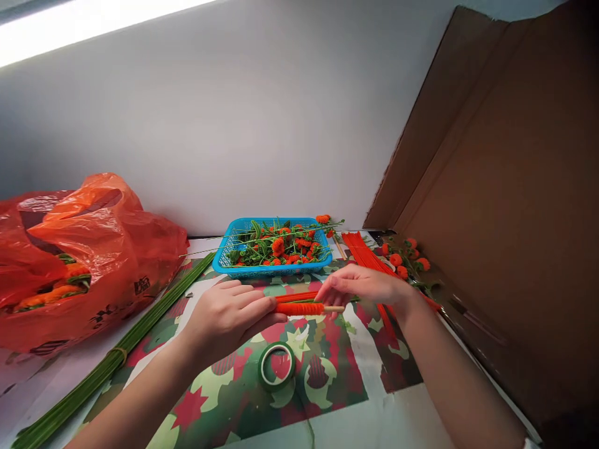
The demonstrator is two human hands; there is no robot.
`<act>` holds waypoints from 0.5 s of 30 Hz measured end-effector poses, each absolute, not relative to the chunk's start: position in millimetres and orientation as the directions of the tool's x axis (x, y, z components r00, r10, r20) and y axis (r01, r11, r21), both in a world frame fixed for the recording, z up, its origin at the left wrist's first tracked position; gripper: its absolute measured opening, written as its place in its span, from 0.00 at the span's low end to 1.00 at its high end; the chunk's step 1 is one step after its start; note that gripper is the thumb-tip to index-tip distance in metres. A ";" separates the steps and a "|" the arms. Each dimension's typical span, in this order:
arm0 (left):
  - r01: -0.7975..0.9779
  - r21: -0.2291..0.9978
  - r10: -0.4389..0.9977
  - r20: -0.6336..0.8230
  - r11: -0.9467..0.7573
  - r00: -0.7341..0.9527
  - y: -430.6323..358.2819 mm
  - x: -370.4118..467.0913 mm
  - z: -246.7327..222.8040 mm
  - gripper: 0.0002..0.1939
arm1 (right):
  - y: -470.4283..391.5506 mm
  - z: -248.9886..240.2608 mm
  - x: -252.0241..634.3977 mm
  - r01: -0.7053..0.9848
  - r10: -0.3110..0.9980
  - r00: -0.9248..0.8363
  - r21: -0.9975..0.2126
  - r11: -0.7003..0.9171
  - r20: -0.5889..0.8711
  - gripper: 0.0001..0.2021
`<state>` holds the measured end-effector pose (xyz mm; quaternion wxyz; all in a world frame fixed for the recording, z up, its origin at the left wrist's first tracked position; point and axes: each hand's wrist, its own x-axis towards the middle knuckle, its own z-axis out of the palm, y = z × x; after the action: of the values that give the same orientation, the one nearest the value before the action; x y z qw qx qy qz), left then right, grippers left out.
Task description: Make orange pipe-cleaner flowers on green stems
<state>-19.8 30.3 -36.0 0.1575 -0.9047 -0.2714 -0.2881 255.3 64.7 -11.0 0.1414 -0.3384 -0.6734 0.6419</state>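
Note:
My left hand [238, 308] is closed around a thin wooden stick [333, 308] with an orange pipe cleaner [299, 308] wound around it in tight coils. The stick's bare tip points right. At that tip is my right hand [358, 288], its fingers bent and drawn together; what they pinch, if anything, is hidden. Behind the coil, more orange pipe cleaners [294, 297] run between the hands. A roll of green tape [277, 366] lies below them on the patterned mat [210, 399].
Behind my hands stands a blue basket [271, 272] of orange flowers and green stems. To the left are a bundle of green stems [116, 355] and a red plastic bag [107, 249]. Orange pipe cleaners [362, 252], finished flowers [402, 260] and a cardboard panel [505, 187] are right.

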 end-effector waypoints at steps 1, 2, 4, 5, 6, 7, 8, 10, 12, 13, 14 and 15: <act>0.580 -0.137 0.390 0.616 -0.803 0.685 30.3 -20.5 -36.9 0.13 | 65.6 -15.0 252.1 0.264 0.577 -0.771 -0.959 -0.098 -0.271 0.26; 0.576 -0.147 0.376 0.624 -0.804 0.684 30.4 -21.2 -37.8 0.12 | 66.0 -18.7 248.6 0.257 0.510 -0.811 -0.958 -0.130 -0.287 0.27; 0.575 -0.168 0.359 0.635 -0.801 0.684 30.6 -22.2 -39.0 0.13 | 65.7 -23.7 242.6 0.236 0.407 -0.869 -0.958 -0.160 -0.282 0.27; 0.576 -0.173 0.357 0.634 -0.799 0.686 30.8 -22.4 -39.3 0.13 | 65.1 -24.7 240.7 0.225 0.384 -0.882 -0.960 -0.165 -0.272 0.26; 0.577 -0.172 0.362 0.629 -0.798 0.688 30.9 -22.4 -39.4 0.13 | 64.2 -24.7 239.5 0.214 0.382 -0.886 -0.963 -0.166 -0.263 0.25; 0.579 -0.160 0.374 0.622 -0.800 0.688 31.0 -22.0 -39.1 0.14 | 63.2 -23.8 239.0 0.208 0.395 -0.882 -0.965 -0.162 -0.256 0.24; 0.582 -0.133 0.396 0.610 -0.802 0.686 31.0 -21.4 -38.4 0.15 | 61.8 -22.3 238.9 0.215 0.414 -0.873 -0.965 -0.151 -0.260 0.22; 0.608 -0.028 0.489 0.565 -0.794 0.665 30.5 -19.1 -35.7 0.17 | 58.1 -18.7 238.3 0.269 0.470 -0.837 -0.959 -0.091 -0.279 0.18; 0.666 0.137 0.638 0.476 -0.733 0.605 29.6 -16.2 -31.4 0.19 | 53.6 -16.0 236.2 0.357 0.569 -0.774 -0.934 0.028 -0.279 0.14; 0.696 0.225 0.713 0.415 -0.682 0.565 29.0 -14.9 -29.0 0.21 | 51.2 -15.3 234.5 0.403 0.623 -0.738 -0.910 0.097 -0.260 0.13; 0.718 0.307 0.776 0.348 -0.625 0.526 28.5 -13.7 -26.7 0.22 | 49.1 -15.2 232.5 0.443 0.668 -0.707 -0.881 0.164 -0.231 0.13; 0.730 0.377 0.821 0.284 -0.571 0.495 27.9 -12.9 -24.6 0.22 | 47.1 -15.4 230.6 0.473 0.700 -0.686 -0.852 0.225 -0.197 0.13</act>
<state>-12.9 27.9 -24.6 -0.1036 -0.8584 -0.4515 -0.2202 230.6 47.1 -15.4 0.1149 -0.3789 -0.7740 0.4940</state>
